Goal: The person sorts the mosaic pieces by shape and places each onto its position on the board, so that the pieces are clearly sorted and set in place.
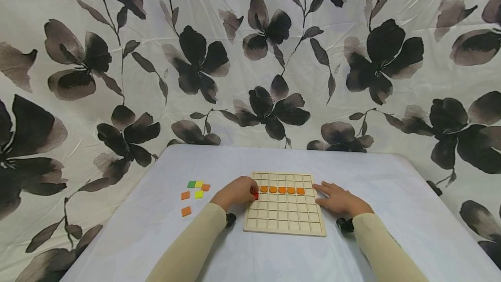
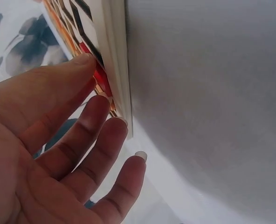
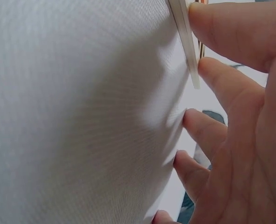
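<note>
A pale wooden grid board (image 1: 283, 225) lies on the table. Several round orange pieces (image 1: 282, 190) form one row across it. At the left end of that row, my left hand (image 1: 236, 192) pinches a red tile (image 1: 256, 196) with thumb and index finger. In the left wrist view the red tile (image 2: 100, 77) lies against the grid by the board's edge, partly hidden by the thumb. My right hand (image 1: 339, 199) rests at the board's right edge, fingers spread. The right wrist view has its thumb and index fingertip touching the board's rim (image 3: 187, 42).
Left of the board lie several loose square tiles: a green one (image 1: 191, 184), yellow ones such as this tile (image 1: 199, 194), and orange ones such as this tile (image 1: 185, 211). A white cloth covers the table (image 1: 148, 238). A floral curtain (image 1: 219, 112) hangs behind it.
</note>
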`<state>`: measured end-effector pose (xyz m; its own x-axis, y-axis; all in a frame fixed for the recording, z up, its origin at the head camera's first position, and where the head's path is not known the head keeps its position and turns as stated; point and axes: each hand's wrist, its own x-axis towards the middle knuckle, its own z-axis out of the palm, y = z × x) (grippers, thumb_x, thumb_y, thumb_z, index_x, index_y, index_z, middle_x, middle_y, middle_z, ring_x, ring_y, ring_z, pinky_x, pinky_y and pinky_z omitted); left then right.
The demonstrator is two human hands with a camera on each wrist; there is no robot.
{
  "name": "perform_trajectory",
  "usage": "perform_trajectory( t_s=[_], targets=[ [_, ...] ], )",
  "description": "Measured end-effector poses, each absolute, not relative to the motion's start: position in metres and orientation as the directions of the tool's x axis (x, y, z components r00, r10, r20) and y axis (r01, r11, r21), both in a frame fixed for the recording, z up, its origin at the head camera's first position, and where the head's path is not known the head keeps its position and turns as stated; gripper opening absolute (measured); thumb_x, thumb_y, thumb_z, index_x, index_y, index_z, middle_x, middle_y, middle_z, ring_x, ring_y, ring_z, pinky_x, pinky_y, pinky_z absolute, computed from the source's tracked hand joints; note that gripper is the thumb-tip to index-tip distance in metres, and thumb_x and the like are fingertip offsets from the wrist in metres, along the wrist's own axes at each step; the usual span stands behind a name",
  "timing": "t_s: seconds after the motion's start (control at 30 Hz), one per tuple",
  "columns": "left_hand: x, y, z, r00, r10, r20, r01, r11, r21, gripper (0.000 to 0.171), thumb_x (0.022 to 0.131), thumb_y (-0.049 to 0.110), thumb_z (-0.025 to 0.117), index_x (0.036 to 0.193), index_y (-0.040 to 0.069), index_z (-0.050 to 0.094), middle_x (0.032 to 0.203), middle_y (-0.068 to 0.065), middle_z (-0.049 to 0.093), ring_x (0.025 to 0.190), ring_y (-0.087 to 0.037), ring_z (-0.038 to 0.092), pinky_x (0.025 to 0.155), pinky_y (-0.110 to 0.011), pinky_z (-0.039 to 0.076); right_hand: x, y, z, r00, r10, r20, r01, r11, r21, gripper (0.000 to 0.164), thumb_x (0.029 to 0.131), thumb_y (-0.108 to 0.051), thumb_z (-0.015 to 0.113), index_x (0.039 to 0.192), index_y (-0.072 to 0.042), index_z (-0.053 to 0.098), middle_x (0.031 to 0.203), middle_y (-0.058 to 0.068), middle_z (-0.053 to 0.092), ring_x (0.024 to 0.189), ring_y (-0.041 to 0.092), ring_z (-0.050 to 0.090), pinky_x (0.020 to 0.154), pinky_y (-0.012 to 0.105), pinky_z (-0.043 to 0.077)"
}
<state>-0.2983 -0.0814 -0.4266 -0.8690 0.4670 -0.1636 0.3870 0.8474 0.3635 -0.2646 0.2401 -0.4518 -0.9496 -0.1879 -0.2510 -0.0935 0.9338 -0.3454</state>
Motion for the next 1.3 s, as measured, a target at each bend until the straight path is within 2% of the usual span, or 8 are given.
perform_trajectory(
  t_s=[0.4, 0.7, 1.07, 1.3],
  targets=[
    [-0.298, -0.099, -0.428, -0.908, 0.382, -0.172, 0.298, 0.877, 0.376, 0.021, 0.086, 0.011, 0.069, 0.107, 0.013, 0.071, 0.105, -0.003, 0.065, 0.097, -0.018, 0.057, 0.093, -0.039, 0.049, -0.266, 0.241, -0.451, -0.944, -0.192, -0.269, -0.089, 0.932, -0.352, 0.062, 0.095, -0.042, 0.053, 0.150, -0.019, 0.037, 0.157, 0.021, 0.026, 0.143, 0.048, 0.019, 0.108, 0.072, 0.016],
    [-0.295, -0.121, -0.428, -0.929, 0.323, -0.182, 0.247, 0.905, 0.347, 0.020, 0.087, 0.018, 0.071, 0.106, 0.015, 0.070, 0.104, -0.001, 0.065, 0.096, -0.017, 0.056, 0.094, -0.038, 0.050, -0.265, 0.241, -0.450, -0.947, -0.175, -0.270, -0.072, 0.933, -0.352, 0.063, 0.094, -0.044, 0.055, 0.149, -0.021, 0.038, 0.157, 0.021, 0.027, 0.143, 0.049, 0.019, 0.107, 0.074, 0.016],
    [-0.293, -0.151, -0.426, -0.939, 0.294, -0.179, 0.226, 0.918, 0.325, 0.019, 0.088, 0.017, 0.070, 0.106, 0.012, 0.070, 0.101, -0.001, 0.064, 0.093, -0.016, 0.056, 0.090, -0.038, 0.050, -0.265, 0.241, -0.451, -0.947, -0.173, -0.271, -0.069, 0.932, -0.354, 0.062, 0.094, -0.044, 0.055, 0.149, -0.022, 0.038, 0.157, 0.021, 0.027, 0.143, 0.050, 0.019, 0.106, 0.075, 0.015],
    [-0.289, -0.177, -0.423, -0.936, 0.335, -0.112, 0.291, 0.911, 0.291, 0.018, 0.088, 0.013, 0.068, 0.105, 0.008, 0.069, 0.100, -0.004, 0.065, 0.093, -0.019, 0.058, 0.087, -0.039, 0.049, -0.264, 0.240, -0.451, -0.948, -0.175, -0.267, -0.070, 0.931, -0.360, 0.062, 0.094, -0.043, 0.055, 0.149, -0.021, 0.038, 0.157, 0.021, 0.027, 0.143, 0.050, 0.019, 0.106, 0.075, 0.014]
  ],
)
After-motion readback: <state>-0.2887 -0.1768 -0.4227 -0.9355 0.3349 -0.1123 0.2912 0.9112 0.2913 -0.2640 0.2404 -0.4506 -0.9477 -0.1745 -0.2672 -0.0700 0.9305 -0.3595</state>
